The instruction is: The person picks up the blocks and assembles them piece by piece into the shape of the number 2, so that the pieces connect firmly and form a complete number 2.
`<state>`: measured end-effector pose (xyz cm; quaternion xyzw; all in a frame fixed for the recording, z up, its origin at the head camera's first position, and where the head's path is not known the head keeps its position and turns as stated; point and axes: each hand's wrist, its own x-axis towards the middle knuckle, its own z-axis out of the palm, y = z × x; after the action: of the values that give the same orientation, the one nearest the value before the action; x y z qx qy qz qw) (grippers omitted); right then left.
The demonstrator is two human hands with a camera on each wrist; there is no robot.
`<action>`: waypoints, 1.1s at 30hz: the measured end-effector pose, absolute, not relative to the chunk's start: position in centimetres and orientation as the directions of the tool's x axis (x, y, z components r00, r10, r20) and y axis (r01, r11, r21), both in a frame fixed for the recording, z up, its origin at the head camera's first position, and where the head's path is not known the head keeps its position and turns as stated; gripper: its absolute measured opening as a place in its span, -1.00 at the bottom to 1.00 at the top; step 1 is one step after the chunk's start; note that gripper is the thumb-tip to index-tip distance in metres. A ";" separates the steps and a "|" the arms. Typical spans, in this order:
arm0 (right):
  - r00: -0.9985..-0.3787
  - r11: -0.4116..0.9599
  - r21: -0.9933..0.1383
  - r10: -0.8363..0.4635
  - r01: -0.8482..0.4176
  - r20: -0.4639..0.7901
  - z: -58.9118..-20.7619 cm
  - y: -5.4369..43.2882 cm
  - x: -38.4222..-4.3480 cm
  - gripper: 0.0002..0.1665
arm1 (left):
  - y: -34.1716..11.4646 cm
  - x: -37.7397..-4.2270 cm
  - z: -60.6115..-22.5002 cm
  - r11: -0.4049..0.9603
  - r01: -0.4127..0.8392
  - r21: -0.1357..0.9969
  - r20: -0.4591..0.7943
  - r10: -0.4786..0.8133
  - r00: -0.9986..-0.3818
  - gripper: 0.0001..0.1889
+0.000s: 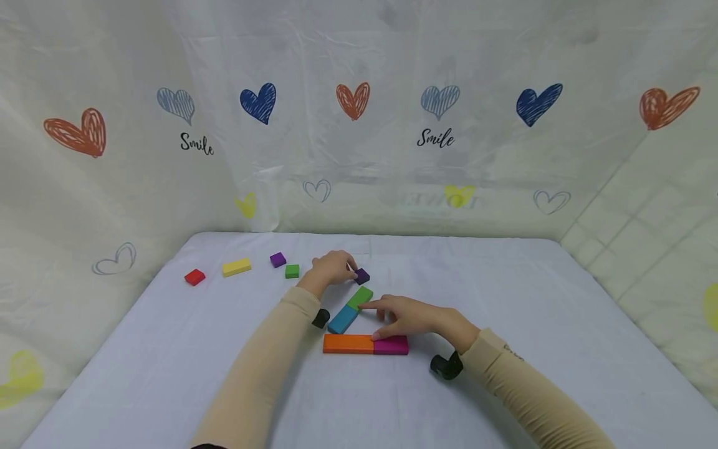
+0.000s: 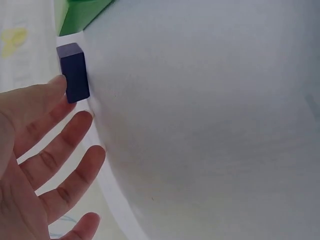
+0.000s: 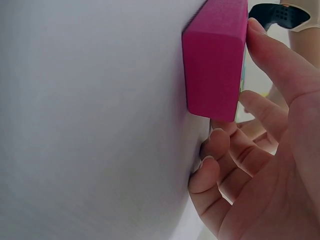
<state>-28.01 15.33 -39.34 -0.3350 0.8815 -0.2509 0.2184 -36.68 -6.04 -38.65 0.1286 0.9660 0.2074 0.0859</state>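
Observation:
My left hand [image 1: 333, 269] pinches a small dark purple block [image 1: 362, 276] between thumb and forefinger, just beyond the green end of a slanted row. In the left wrist view the dark purple block [image 2: 75, 74] shows at the fingertips, the other fingers spread loosely. That row is a green block [image 1: 361, 297] end to end with a blue block [image 1: 343, 320]. Below it lies an orange block [image 1: 348, 343] joined to a magenta block [image 1: 391, 345]. My right hand [image 1: 412, 315] reaches its forefinger to the green block, its thumb at the magenta block's edge near the orange seam.
Toward the table's back left lie a red block [image 1: 194, 277], a yellow block [image 1: 236, 267], a purple block [image 1: 278, 260] and another green block [image 1: 292, 271]. A white cloth covers the table [image 1: 505, 299]. Behind it hangs a curtain [image 1: 387, 174] printed with hearts.

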 end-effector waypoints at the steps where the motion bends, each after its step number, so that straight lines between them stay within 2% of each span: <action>1: -0.680 0.648 -0.589 -0.701 -0.482 -0.216 -39.4 15.3 -28.0 -0.23 | -6.0 -36.7 -38.6 0.882 0.209 0.423 -0.116 0.281 -0.953 -0.74; 15: -0.671 0.634 -0.587 -0.715 -0.503 -0.198 -39.4 15.4 -28.1 -0.22 | -5.7 -35.8 -38.1 0.886 0.175 0.429 -0.146 0.259 -0.955 -0.70; 33: -0.669 0.629 -0.593 -0.717 -0.503 -0.193 -39.4 15.4 -28.1 -0.22 | -5.2 -35.9 -38.3 0.899 0.185 0.398 -0.139 0.258 -0.956 -0.73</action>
<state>-28.08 15.45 -39.41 -0.3478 0.8775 -0.2544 0.2105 -35.85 -5.18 -38.30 0.1143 0.9697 0.1941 0.0946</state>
